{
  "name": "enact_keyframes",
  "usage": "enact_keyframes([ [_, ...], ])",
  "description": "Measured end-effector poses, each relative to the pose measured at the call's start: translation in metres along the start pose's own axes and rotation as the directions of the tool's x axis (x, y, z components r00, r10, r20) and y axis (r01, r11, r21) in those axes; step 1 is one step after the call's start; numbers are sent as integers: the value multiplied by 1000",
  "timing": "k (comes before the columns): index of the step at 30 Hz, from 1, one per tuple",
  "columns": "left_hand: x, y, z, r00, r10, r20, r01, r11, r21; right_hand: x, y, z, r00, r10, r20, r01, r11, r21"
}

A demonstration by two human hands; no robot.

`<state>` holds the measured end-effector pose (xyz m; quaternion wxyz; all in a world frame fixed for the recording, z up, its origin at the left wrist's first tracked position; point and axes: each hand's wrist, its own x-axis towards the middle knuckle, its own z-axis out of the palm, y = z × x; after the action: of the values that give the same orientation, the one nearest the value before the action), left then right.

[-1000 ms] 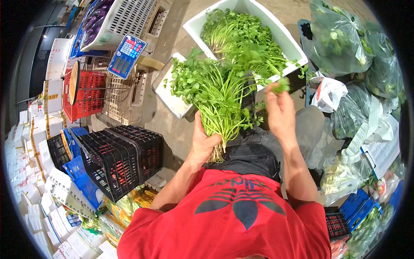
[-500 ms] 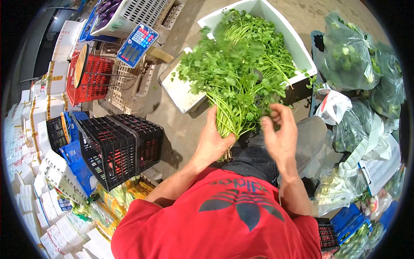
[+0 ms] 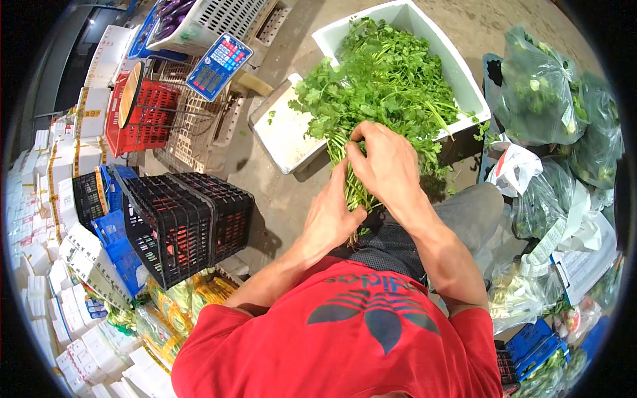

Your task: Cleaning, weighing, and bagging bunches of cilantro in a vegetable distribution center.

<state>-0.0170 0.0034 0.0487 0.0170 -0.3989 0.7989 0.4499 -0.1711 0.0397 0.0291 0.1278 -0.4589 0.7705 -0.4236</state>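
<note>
A leafy bunch of cilantro [image 3: 338, 99] is held in front of me, stems toward my body and leaves pointing away. My left hand [image 3: 328, 215] wraps round the lower stems, with the root ends poking out below it. Higher up, my right hand [image 3: 388, 159] is closed over the stems near the leaves; its fingertips partly hide them. Beyond the bunch, a white foam box [image 3: 474, 99] holds more cilantro [image 3: 421, 69]. The held leaves overlap the box's near side, so I cannot tell whether they touch it.
Left of the bunch lies a scale's pale platform [image 3: 285, 136], its blue keypad panel [image 3: 219, 67] behind. Black crates [image 3: 189, 222] and a red basket [image 3: 142, 123] stand at left. Bagged greens [image 3: 541, 99] and a clipboard [image 3: 587, 262] are at right. Eggplants [image 3: 174, 14] fill a crate far left.
My right hand has moved up and left, from beside the bunch onto its stems, and closed. The leaves, blurred before, are now steadier. My left hand keeps its grip.
</note>
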Motion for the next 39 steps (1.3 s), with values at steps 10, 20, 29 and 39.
enact_keyframes([
  [10, 3, -4, -3, 1000, -19, 4, 19, 1000, 21, 15, 5, -12, 910, 356, 212, -403, 877, 262],
  [20, 4, -12, 1, 1000, 12, 10, -11, 998, -63, 14, 35, 5, 876, 376, 302, -481, 635, 604],
  [29, 14, -21, 0, 990, -83, 111, 138, 633, -762, -43, 22, -18, 954, 290, -70, -163, 705, 690],
  [39, 23, -36, 8, 987, -158, 16, 103, 565, -819, -107, 2, -63, 838, 238, 492, -538, 204, 818],
])
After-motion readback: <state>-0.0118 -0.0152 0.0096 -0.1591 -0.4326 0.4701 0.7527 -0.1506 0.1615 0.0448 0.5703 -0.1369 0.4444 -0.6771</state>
